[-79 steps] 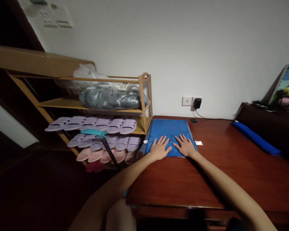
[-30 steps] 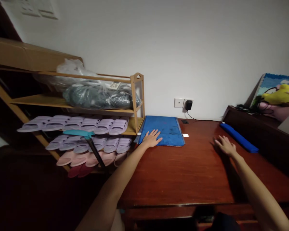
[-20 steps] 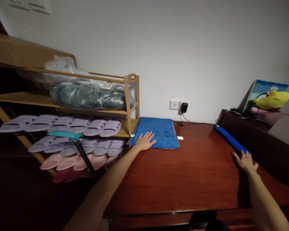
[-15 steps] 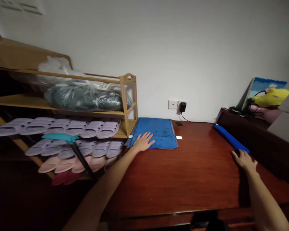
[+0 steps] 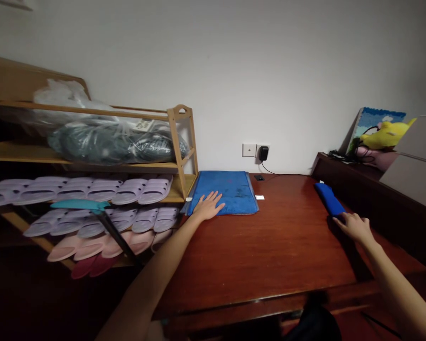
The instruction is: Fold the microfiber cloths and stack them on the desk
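Observation:
My left hand (image 5: 209, 206) lies flat with fingers spread on a stack of blue cloths (image 5: 230, 187), which has dark smudges and greyish edges showing beneath. At the right side of the table, my right hand (image 5: 355, 228) is closed around the near end of a long, narrow folded blue cloth (image 5: 329, 198). That end looks slightly raised, while the far end lies on the wood beside the dark raised ledge. The fingertips of my right hand are partly hidden.
The reddish wooden table (image 5: 262, 251) meets a wall with a black plug adapter (image 5: 263, 153) and its cable. On the left stands a wooden rack (image 5: 179, 142) with slippers (image 5: 156, 189) and a bagged bundle (image 5: 117, 139). A yellow plush toy (image 5: 385, 136) sits on the ledge (image 5: 351, 199).
My right hand has closed on the end of the folded cloth and lifted it a little. My left hand stays on the stack. The view has shifted slightly to the right.

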`<move>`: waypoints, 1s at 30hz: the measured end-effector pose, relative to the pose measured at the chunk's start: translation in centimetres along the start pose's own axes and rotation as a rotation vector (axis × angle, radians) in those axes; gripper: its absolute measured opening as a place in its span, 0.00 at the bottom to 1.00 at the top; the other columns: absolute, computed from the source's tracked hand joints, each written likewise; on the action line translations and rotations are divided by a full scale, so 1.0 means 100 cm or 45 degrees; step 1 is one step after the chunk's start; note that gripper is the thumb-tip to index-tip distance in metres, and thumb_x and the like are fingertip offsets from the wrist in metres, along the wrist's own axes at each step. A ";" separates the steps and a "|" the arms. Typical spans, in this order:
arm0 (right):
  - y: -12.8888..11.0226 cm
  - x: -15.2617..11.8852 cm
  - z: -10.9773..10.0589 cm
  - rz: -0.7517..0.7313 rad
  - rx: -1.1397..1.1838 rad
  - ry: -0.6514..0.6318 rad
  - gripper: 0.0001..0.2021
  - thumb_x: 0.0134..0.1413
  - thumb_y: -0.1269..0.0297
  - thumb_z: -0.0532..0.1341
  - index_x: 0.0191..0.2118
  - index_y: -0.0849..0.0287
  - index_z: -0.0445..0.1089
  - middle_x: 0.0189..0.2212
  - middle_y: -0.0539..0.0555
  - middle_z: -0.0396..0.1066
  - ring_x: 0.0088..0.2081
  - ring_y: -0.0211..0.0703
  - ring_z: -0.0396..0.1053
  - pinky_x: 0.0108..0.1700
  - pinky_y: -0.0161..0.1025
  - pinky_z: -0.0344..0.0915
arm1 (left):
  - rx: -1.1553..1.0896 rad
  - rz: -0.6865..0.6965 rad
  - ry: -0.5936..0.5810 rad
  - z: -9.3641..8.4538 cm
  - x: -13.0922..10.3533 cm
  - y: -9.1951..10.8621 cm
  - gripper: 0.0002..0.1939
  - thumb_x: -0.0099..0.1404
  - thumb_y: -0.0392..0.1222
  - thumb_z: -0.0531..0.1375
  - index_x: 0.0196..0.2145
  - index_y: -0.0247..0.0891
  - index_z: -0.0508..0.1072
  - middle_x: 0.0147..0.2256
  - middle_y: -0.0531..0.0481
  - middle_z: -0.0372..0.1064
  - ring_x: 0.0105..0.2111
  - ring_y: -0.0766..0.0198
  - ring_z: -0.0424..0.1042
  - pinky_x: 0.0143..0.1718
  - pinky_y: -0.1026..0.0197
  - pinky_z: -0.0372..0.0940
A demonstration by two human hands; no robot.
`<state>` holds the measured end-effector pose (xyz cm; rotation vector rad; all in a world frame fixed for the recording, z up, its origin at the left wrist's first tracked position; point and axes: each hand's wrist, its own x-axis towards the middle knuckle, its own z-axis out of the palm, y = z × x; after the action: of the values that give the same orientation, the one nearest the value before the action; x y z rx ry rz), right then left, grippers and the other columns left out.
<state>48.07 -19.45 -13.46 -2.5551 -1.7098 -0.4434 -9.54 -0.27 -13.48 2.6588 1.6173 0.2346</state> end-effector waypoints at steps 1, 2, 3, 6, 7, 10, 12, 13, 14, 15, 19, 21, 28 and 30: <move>-0.001 0.000 -0.003 0.037 0.023 0.042 0.29 0.58 0.44 0.43 0.50 0.58 0.68 0.48 0.62 0.69 0.51 0.58 0.62 0.50 0.58 0.57 | -0.004 0.000 0.002 0.001 0.000 0.000 0.34 0.68 0.61 0.39 0.65 0.41 0.51 0.66 0.47 0.40 0.66 0.54 0.39 0.61 0.41 0.38; -0.003 0.000 -0.005 0.094 0.052 0.084 0.30 0.58 0.43 0.42 0.54 0.57 0.66 0.51 0.63 0.67 0.52 0.59 0.61 0.50 0.59 0.57 | -0.008 -0.001 0.004 0.001 0.001 -0.001 0.34 0.68 0.61 0.39 0.65 0.41 0.51 0.66 0.47 0.40 0.66 0.54 0.39 0.62 0.41 0.38; -0.005 0.001 -0.006 0.158 0.089 0.109 0.31 0.58 0.42 0.41 0.58 0.55 0.61 0.55 0.63 0.63 0.54 0.61 0.60 0.50 0.60 0.56 | -0.011 -0.002 0.006 0.001 0.001 -0.001 0.34 0.68 0.61 0.39 0.65 0.41 0.51 0.66 0.47 0.40 0.66 0.54 0.39 0.62 0.42 0.37; -0.014 0.001 0.003 0.267 0.225 -0.019 0.35 0.57 0.39 0.40 0.66 0.49 0.47 0.65 0.61 0.47 0.58 0.64 0.57 0.52 0.63 0.55 | -0.014 -0.009 0.002 0.001 0.001 -0.001 0.34 0.68 0.61 0.39 0.65 0.41 0.50 0.66 0.47 0.40 0.66 0.54 0.39 0.62 0.42 0.37; -0.018 0.001 0.007 0.273 0.247 -0.092 0.35 0.57 0.38 0.40 0.66 0.48 0.45 0.65 0.61 0.45 0.59 0.65 0.55 0.52 0.64 0.55 | -0.013 -0.010 0.001 0.001 0.000 -0.001 0.34 0.68 0.61 0.39 0.65 0.41 0.50 0.66 0.47 0.40 0.66 0.54 0.39 0.62 0.43 0.37; -0.031 -0.003 0.018 0.233 0.209 -0.174 0.34 0.57 0.38 0.41 0.65 0.47 0.49 0.65 0.59 0.46 0.62 0.65 0.48 0.53 0.65 0.53 | -0.005 -0.010 0.003 0.000 0.000 0.000 0.34 0.68 0.61 0.40 0.65 0.41 0.51 0.66 0.47 0.41 0.66 0.55 0.40 0.62 0.43 0.38; -0.040 -0.009 0.018 0.192 0.154 -0.124 0.34 0.57 0.38 0.41 0.64 0.47 0.52 0.65 0.59 0.49 0.61 0.65 0.50 0.52 0.63 0.55 | 0.000 -0.006 0.009 0.000 0.000 0.000 0.33 0.68 0.61 0.40 0.65 0.41 0.51 0.66 0.47 0.41 0.66 0.55 0.40 0.62 0.43 0.38; -0.046 -0.012 0.015 0.162 0.127 -0.100 0.34 0.57 0.38 0.41 0.64 0.48 0.53 0.64 0.59 0.51 0.60 0.65 0.53 0.51 0.61 0.57 | 0.000 -0.004 0.016 0.001 -0.001 0.000 0.33 0.68 0.61 0.41 0.65 0.41 0.51 0.66 0.47 0.42 0.66 0.55 0.41 0.62 0.43 0.39; -0.052 -0.017 0.011 0.120 0.096 -0.079 0.34 0.57 0.38 0.42 0.64 0.49 0.54 0.62 0.60 0.54 0.58 0.65 0.56 0.49 0.58 0.60 | -0.002 -0.002 0.027 0.001 -0.001 0.000 0.33 0.68 0.60 0.41 0.64 0.42 0.52 0.66 0.47 0.42 0.65 0.55 0.41 0.62 0.43 0.39; -0.059 -0.022 0.006 0.066 0.059 -0.062 0.34 0.57 0.38 0.43 0.63 0.51 0.55 0.61 0.61 0.56 0.55 0.64 0.59 0.48 0.55 0.61 | -0.005 0.001 0.046 0.001 -0.002 0.000 0.32 0.69 0.60 0.42 0.64 0.42 0.53 0.66 0.47 0.43 0.65 0.55 0.42 0.62 0.43 0.40; -0.096 -0.054 -0.020 -0.180 -0.060 0.023 0.33 0.58 0.40 0.45 0.60 0.57 0.61 0.49 0.64 0.68 0.46 0.60 0.66 0.44 0.49 0.62 | -0.019 0.040 0.195 0.001 -0.007 -0.001 0.29 0.69 0.57 0.44 0.61 0.40 0.59 0.65 0.44 0.47 0.64 0.55 0.45 0.61 0.46 0.46; -0.119 -0.076 -0.032 -0.286 -0.058 0.116 0.34 0.57 0.39 0.46 0.59 0.60 0.62 0.44 0.64 0.70 0.44 0.59 0.66 0.43 0.48 0.62 | -0.020 0.077 0.280 0.000 -0.010 0.000 0.27 0.70 0.55 0.45 0.59 0.39 0.63 0.64 0.44 0.50 0.64 0.56 0.48 0.60 0.49 0.48; -0.194 -0.153 -0.070 -0.651 0.173 0.441 0.26 0.59 0.47 0.51 0.56 0.59 0.64 0.34 0.62 0.70 0.39 0.55 0.67 0.39 0.47 0.62 | -0.063 0.241 0.413 -0.011 -0.024 0.015 0.22 0.69 0.48 0.48 0.55 0.37 0.67 0.61 0.43 0.57 0.61 0.56 0.53 0.60 0.51 0.49; -0.212 -0.170 -0.076 -0.699 0.258 0.493 0.25 0.58 0.49 0.53 0.57 0.58 0.63 0.35 0.62 0.70 0.39 0.55 0.67 0.39 0.48 0.63 | -0.104 0.335 0.396 -0.015 -0.027 0.023 0.21 0.68 0.47 0.48 0.55 0.38 0.68 0.60 0.45 0.58 0.61 0.56 0.53 0.60 0.51 0.49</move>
<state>21.17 -27.82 -13.22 -1.6970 -2.1346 -0.6850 -8.99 -3.84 -12.09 2.8770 1.2764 0.7360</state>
